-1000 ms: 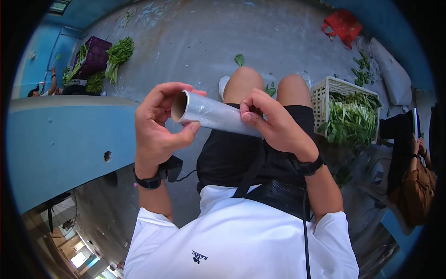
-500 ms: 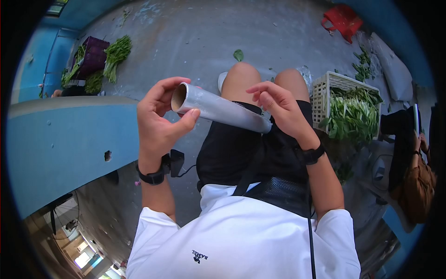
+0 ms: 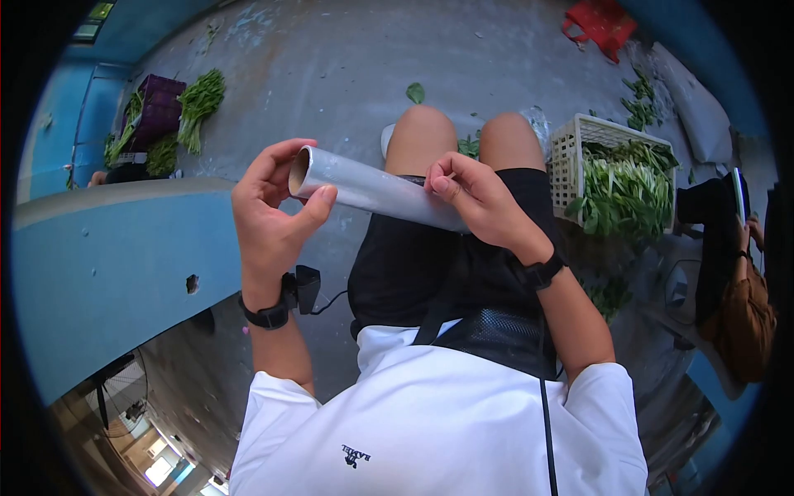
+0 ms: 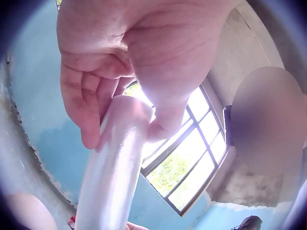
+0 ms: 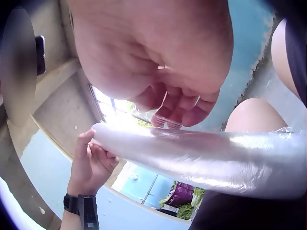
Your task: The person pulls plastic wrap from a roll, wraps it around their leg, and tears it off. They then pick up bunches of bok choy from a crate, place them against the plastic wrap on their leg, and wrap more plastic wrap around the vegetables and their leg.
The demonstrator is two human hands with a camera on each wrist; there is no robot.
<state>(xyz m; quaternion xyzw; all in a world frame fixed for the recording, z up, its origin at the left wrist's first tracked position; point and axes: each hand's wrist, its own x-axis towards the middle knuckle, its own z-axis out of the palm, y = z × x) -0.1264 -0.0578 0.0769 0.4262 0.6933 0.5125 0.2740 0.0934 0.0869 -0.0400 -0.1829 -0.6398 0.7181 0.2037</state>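
A roll of clear plastic wrap (image 3: 376, 192) lies slantwise above the lap, its hollow cardboard core facing left. My left hand (image 3: 273, 194) grips that left end, thumb on the near side and fingers behind. Close up in the left wrist view, the thumb and fingers (image 4: 91, 115) flank the roll's end. Over the roll's right part, my right hand (image 3: 475, 198) has its fingers curled. In the right wrist view, a thin strand of film (image 5: 168, 121) stretches from the roll to these fingertips, which pinch it.
A white crate (image 3: 571, 165) of leafy greens (image 3: 624, 190) stands to the right, near a seated person in brown (image 3: 744, 322). A blue low wall (image 3: 124, 256) runs along the left. Farther off are a purple crate (image 3: 157, 107), more greens (image 3: 198, 107) and a red bag (image 3: 600, 29).
My right hand lifted off the roll with fingers spread, then came back down to it with fingers curled at the film. The left hand has kept its grip, shifting slightly left.
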